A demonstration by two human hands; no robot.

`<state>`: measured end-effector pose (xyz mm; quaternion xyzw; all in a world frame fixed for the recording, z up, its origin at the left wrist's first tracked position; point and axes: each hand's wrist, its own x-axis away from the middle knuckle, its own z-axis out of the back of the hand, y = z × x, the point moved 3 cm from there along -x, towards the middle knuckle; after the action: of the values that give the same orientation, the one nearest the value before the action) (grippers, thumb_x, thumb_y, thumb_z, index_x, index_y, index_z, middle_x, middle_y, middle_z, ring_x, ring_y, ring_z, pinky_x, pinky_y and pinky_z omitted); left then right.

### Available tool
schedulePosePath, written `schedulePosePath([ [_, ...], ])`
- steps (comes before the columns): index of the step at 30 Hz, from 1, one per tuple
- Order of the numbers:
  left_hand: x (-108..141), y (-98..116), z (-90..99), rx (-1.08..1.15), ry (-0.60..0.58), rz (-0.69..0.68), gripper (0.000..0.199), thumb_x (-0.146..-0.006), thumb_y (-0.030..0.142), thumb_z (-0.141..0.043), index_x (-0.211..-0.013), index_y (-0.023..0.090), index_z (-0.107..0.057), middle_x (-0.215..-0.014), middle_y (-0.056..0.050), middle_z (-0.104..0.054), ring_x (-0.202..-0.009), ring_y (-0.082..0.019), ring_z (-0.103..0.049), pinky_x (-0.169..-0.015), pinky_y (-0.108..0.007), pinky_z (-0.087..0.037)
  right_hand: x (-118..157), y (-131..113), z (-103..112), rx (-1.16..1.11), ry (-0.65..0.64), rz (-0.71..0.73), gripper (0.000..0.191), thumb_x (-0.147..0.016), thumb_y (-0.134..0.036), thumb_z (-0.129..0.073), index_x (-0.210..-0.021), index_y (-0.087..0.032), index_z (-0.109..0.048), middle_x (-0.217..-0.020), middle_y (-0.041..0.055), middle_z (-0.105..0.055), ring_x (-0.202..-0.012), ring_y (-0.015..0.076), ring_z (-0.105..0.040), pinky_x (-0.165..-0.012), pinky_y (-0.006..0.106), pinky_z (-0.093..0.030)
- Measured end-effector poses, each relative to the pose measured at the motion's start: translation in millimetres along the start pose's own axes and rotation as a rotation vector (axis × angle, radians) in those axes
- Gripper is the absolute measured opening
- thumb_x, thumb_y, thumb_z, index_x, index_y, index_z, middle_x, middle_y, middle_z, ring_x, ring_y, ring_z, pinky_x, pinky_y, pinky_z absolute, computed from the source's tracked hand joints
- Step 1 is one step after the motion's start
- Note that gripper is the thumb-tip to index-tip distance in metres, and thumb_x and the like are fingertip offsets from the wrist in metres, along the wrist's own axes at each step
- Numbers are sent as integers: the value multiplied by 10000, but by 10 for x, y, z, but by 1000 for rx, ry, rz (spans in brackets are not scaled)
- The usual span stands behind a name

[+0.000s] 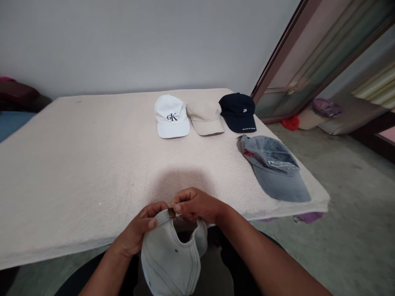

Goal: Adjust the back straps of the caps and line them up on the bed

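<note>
A pale grey-white baseball cap [171, 259] is held over my lap at the table's near edge, its back opening facing up toward me. My left hand [138, 228] pinches the adjusting strap on the left, thumb on top. Closed at the strap's brown buckle [172, 212] is my right hand [196, 203], its thumb and forefinger together on the strap end. The right fingertips partly hide the strap. The cap's brim is out of sight.
On the cream-covered table [77, 172] stand a white cap [171, 117], a beige cap [205, 117] and a navy cap [237, 112] in a row. A grey cap [274, 168] lies near the right edge. A wall [138, 45] rises behind; a glass-paned door [296, 61] is at right.
</note>
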<state>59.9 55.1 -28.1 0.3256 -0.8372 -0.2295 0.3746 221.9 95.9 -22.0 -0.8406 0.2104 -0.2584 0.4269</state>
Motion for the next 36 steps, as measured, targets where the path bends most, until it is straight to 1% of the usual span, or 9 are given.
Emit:
schedulePosePath([
  [2, -6, -10, 20, -20, 18, 7, 374, -543, 283, -795, -879, 172, -674, -704, -36, -648, -535, -130, -567, -504, -222, -423, -7, 2, 2, -1, 11, -1, 224, -763, -353, -646, -786, -135, -600, -467, -79, -425, -392, 34, -328, -390, 180, -218],
  [6, -34, -17, 62, -54, 137, 8, 234, -608, 227, -764, -818, 180, -670, -654, -10, -649, -497, -109, -565, -490, -205, -415, -24, -4, -9, 5, 7, 6, 239, -755, -366, -653, -747, -139, -576, -466, -85, -413, -391, 32, -327, -385, 176, -232],
  [14, -54, -24, 69, -179, 104, 15, 153, -692, 277, -713, -792, 173, -662, -590, 12, -589, -480, -90, -502, -480, -199, -355, -39, 17, 1, 123, 57, -9, 298, -661, -364, -741, -731, -133, -565, -508, -77, -454, -411, 22, -360, -392, 165, -268],
  [19, -75, 23, 46, -398, 208, -43, 181, -666, 315, -737, -718, 156, -668, -576, 16, -572, -504, -89, -484, -493, -190, -341, -45, 17, 24, 220, 105, -36, 322, -662, -402, -728, -675, -141, -541, -494, -80, -421, -428, 27, -349, -405, 168, -269],
  [26, -109, -24, -11, -196, 167, -4, 137, -709, 271, -700, -788, 159, -688, -611, -18, -631, -515, -112, -536, -516, -216, -397, 1, -42, 35, 248, 119, 33, 307, -716, -414, -678, -687, -144, -533, -533, -62, -426, -468, 42, -363, -431, 182, -279],
  [30, -152, -25, -68, -47, 163, -9, 86, -669, 214, -722, -708, 153, -674, -562, -5, -621, -477, -108, -544, -488, -210, -420, 36, -88, 51, 174, 110, 76, 267, -758, -389, -640, -715, -150, -532, -535, -59, -433, -458, 48, -369, -442, 190, -295],
  [32, -159, 33, -79, 64, 225, -50, 113, -620, 201, -743, -700, 159, -675, -587, -13, -652, -495, -134, -582, -494, -227, -458, 78, -137, 86, 175, 120, 122, 250, -769, -382, -632, -750, -145, -555, -588, -43, -477, -505, 57, -415, -493, 197, -329],
  [34, -149, 127, -52, 201, 343, -98, 151, -590, 215, -743, -722, 168, -688, -643, -24, -692, -554, -173, -632, -544, -262, -512, 142, -184, 147, 213, 133, 153, 252, -753, -377, -655, -805, -140, -590, -695, -20, -529, -600, 70, -463, -567, 203, -355],
  [36, -140, 241, -7, 335, 426, -149, 124, -616, 248, -707, -717, 177, -692, -677, -23, -712, -618, -196, -661, -606, -285, -541, 214, -200, 223, 237, 111, 133, 273, -724, -370, -686, -847, -137, -610, -764, -11, -542, -657, 79, -472, -603, 206, -356],
])
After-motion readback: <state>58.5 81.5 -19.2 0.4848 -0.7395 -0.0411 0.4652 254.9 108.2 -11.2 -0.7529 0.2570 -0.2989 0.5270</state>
